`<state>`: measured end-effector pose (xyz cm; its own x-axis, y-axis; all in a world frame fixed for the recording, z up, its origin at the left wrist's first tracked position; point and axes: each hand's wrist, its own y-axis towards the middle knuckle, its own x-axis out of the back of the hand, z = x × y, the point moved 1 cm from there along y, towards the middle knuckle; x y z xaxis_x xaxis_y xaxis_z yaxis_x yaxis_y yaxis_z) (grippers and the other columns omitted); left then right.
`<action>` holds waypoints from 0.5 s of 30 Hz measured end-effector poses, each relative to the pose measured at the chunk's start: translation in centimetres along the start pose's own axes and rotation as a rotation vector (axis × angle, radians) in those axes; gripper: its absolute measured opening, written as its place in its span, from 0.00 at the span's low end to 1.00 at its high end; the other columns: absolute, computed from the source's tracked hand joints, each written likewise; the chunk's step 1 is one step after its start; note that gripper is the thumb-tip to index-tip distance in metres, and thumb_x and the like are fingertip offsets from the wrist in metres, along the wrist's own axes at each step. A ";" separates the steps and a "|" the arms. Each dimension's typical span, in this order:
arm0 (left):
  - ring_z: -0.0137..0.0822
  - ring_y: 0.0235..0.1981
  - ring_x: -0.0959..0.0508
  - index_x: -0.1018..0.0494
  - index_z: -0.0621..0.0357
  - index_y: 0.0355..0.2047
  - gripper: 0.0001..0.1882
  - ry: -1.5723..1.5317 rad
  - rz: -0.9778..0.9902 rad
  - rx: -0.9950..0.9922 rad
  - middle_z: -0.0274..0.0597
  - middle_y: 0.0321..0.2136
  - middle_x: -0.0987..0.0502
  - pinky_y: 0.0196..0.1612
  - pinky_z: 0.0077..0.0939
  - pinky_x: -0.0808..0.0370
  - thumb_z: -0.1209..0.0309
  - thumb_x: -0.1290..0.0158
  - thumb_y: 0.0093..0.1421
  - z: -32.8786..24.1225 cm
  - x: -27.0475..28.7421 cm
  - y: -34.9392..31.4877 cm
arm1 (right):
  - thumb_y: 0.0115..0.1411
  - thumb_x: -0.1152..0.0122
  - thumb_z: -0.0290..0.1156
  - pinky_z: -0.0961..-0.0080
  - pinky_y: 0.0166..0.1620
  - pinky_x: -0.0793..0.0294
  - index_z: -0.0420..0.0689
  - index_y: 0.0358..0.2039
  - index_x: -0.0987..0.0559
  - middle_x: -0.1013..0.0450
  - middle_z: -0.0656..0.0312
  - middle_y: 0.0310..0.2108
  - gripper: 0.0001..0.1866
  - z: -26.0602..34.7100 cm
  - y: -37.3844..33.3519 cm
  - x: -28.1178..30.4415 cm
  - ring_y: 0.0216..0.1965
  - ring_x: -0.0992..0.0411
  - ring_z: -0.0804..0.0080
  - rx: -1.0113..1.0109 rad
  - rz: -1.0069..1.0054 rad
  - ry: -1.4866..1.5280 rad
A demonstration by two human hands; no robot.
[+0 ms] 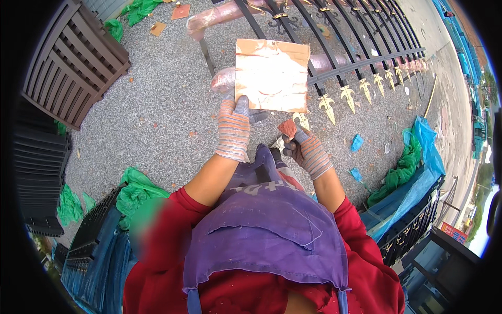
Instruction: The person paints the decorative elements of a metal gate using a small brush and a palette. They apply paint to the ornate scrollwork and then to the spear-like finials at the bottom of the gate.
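Note:
My left hand, in a striped glove with grey fingertips, grips a square piece of cardboard by its lower left corner. The thumb lies on top and the other fingers go underneath. Bright light washes out most of the cardboard's face. Lower and to the right, my right hand, in a matching glove, pinches a small reddish-brown scrap whose material I cannot make out. Just beyond both hands lies a black metal fence panel with gold spear tips, partly hidden behind the cardboard.
Plastic-wrapped supports hold up the fence panel. Brown slatted panels stand at the left. Green plastic wrap lies at lower left, blue sheeting over more black panels at right. Cardboard scraps dot the speckled ground.

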<state>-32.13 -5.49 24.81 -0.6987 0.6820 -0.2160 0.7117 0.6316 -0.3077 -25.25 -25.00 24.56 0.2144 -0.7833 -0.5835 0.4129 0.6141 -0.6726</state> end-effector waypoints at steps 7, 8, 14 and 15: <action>0.40 0.34 0.20 0.34 0.67 0.45 0.10 -0.121 0.050 0.167 0.47 0.37 0.26 0.36 0.34 0.15 0.73 0.53 0.66 -0.8 0.2 -1.2 | 0.66 0.43 0.32 0.80 0.34 0.22 0.43 0.49 0.27 0.27 0.63 0.32 0.13 4.1 -0.4 1.1 0.28 0.28 0.76 0.614 -0.367 -0.231; 0.39 0.33 0.20 0.33 0.66 0.42 0.09 -0.195 0.052 0.206 0.46 0.36 0.26 0.36 0.34 0.15 0.73 0.52 0.66 -0.9 -0.3 -1.7 | 0.64 0.41 0.31 0.78 0.36 0.24 0.42 0.50 0.27 0.27 0.63 0.33 0.15 4.5 -0.4 0.4 0.29 0.29 0.74 0.730 -0.359 -0.405; 0.26 0.25 0.26 0.31 0.61 0.36 0.06 -0.133 0.090 0.227 0.36 0.27 0.28 0.28 0.23 0.24 0.72 0.49 0.64 -0.1 -0.9 -3.0 | 0.52 0.34 0.24 0.66 0.44 0.28 0.42 0.46 0.23 0.28 0.53 0.39 0.19 5.6 -1.3 -3.2 0.40 0.28 0.58 1.109 -0.398 -1.478; 0.22 0.22 0.28 0.30 0.61 0.36 0.06 -0.043 0.092 0.232 0.34 0.26 0.27 0.24 0.19 0.27 0.71 0.48 0.64 -0.2 -1.1 -3.1 | 0.53 0.34 0.24 0.66 0.45 0.28 0.42 0.46 0.23 0.28 0.53 0.40 0.19 5.5 -1.3 -3.2 0.41 0.29 0.57 1.111 -0.405 -1.495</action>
<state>-33.61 -8.10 26.23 -0.6379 0.7132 -0.2906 0.7399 0.4629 -0.4880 -21.59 -23.85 29.86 0.2025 -0.6480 0.7342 0.7977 0.5441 0.2602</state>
